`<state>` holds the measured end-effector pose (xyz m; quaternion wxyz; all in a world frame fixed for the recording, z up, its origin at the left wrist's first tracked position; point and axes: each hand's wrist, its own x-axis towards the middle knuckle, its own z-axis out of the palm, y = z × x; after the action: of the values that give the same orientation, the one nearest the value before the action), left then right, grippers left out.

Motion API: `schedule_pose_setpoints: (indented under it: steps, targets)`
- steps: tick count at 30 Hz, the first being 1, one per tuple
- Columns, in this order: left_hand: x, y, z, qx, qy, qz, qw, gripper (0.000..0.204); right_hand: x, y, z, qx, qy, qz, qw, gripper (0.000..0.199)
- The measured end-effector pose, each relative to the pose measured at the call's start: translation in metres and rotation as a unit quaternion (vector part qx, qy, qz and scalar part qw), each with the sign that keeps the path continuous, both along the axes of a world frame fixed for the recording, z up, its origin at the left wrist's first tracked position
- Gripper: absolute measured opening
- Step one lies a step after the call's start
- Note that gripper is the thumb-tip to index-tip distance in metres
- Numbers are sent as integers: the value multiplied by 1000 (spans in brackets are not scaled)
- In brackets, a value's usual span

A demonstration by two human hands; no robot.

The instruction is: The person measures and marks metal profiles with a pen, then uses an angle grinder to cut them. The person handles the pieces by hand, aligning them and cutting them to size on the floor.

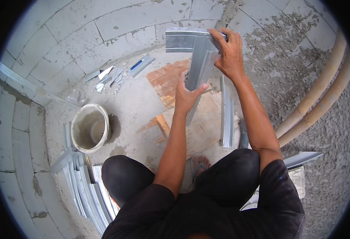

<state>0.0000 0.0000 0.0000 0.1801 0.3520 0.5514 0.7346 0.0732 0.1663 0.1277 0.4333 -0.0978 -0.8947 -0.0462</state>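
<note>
In front of me a galvanized metal channel (201,63) is held up, its long side facing me and its lower end down by the boards. A shorter metal channel (179,41) lies crosswise at its top, reaching out to the left; together they form a corner. My left hand (189,93) is closed around the upright channel partway down, thumb on the right side. My right hand (228,51) grips the top right of the joint, fingers bent over the crosspiece and thumb below. How the two pieces are fastened is hidden.
A mortar-stained bucket (90,128) stands left, beside a stack of metal channels (83,187). Offcuts (108,77) lie near the block wall (123,28). Another channel (227,115) rests right of the worn wooden boards (169,79). Bamboo poles (314,95) lean at the right.
</note>
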Motion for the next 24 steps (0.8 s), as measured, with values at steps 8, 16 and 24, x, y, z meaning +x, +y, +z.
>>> schedule_pose_setpoints:
  steps: [8, 16, 24]
  targets:
    - [-3, -9, 9, 29, -51, -33, 998, 84, 3, -12, -4, 28, -24, -32, 999, 86]
    - [-15, -5, 7, 46, -46, -40, 997, 85, -7, -17, -3, 54, -7, -59, 997, 85]
    - [-20, -10, 5, 52, -75, -58, 994, 89, -8, -17, -11, 39, -4, -51, 998, 84]
